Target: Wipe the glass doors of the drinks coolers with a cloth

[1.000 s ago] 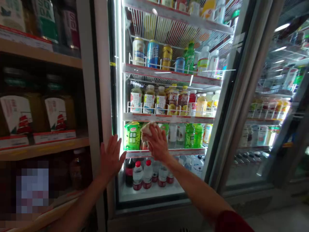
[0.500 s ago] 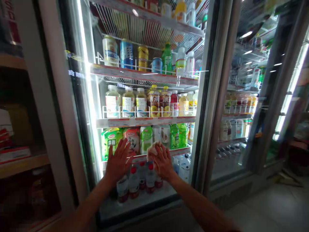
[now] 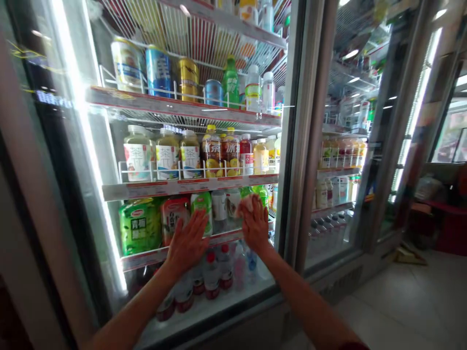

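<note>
Both hands are at the glass door of a lit drinks fridge, in front of the lower shelves. My left hand (image 3: 188, 241) is flat with its fingers stretched out and holds nothing. It appears to touch the glass, before a green carton (image 3: 203, 201) and a red pack (image 3: 174, 214). Under the fingers of my right hand (image 3: 256, 227) is a crumpled pale pink cloth (image 3: 246, 203), pressed toward the glass. Green bottles (image 3: 261, 192) stand partly hidden behind that hand. Whether either palm touches the glass is hard to see.
Above are shelves with bottled teas (image 3: 167, 153) and large cans (image 3: 158, 72); red-capped bottles (image 3: 211, 277) stand at the bottom. A metal door frame (image 3: 310, 121) borders the glass on the right, beside another fridge (image 3: 339, 189). Pale floor tiles (image 3: 394, 301) lie at lower right.
The view has moved closer and turned right. Against the shelves, my right hand with the cloth has gone up and right, and my left hand has shifted right.
</note>
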`<state>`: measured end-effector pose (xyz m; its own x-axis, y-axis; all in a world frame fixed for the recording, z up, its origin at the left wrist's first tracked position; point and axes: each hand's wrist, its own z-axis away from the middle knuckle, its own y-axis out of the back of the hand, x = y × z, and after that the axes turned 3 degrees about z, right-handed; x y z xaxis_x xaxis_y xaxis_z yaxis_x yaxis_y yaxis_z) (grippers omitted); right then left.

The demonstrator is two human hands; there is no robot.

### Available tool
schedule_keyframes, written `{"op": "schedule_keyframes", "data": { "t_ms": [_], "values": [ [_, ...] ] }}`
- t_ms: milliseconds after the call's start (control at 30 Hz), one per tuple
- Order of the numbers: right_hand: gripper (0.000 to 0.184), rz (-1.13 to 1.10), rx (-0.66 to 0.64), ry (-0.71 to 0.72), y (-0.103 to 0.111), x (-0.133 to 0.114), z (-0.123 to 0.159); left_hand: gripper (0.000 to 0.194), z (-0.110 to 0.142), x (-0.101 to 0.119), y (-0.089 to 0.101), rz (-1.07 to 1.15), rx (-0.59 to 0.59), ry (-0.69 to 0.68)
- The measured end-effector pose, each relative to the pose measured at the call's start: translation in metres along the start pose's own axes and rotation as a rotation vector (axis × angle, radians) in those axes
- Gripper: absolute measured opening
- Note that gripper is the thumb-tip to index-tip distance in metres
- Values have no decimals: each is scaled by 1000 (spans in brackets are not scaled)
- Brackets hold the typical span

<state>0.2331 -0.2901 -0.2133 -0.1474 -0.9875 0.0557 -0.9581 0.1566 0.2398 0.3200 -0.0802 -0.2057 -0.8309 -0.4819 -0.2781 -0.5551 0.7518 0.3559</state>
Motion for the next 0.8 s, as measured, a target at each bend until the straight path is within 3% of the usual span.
{"op": "schedule_keyframes", "data": {
  "t_ms": [133, 267, 467, 667, 733, 800],
  "values": [
    [46, 18, 90, -87, 0, 14, 0, 65, -9, 5, -3, 4, 14, -5],
    [48, 27, 4, -46, -1, 33, 20, 63, -19, 6, -2, 9, 13, -39],
    [48, 65, 186, -254, 1, 72, -29, 65, -50, 1, 2, -17, 51, -35],
    [52, 49, 101, -166, 2, 74, 12, 63, -44, -6, 7, -17, 34, -68],
    [50, 58, 153, -183, 2, 81, -12, 62, -50, -11, 11, -26, 52, -77],
    [48, 50, 233, -242, 4, 84, -53, 62, -61, -16, 15, -43, 88, -59]
  ]
}}
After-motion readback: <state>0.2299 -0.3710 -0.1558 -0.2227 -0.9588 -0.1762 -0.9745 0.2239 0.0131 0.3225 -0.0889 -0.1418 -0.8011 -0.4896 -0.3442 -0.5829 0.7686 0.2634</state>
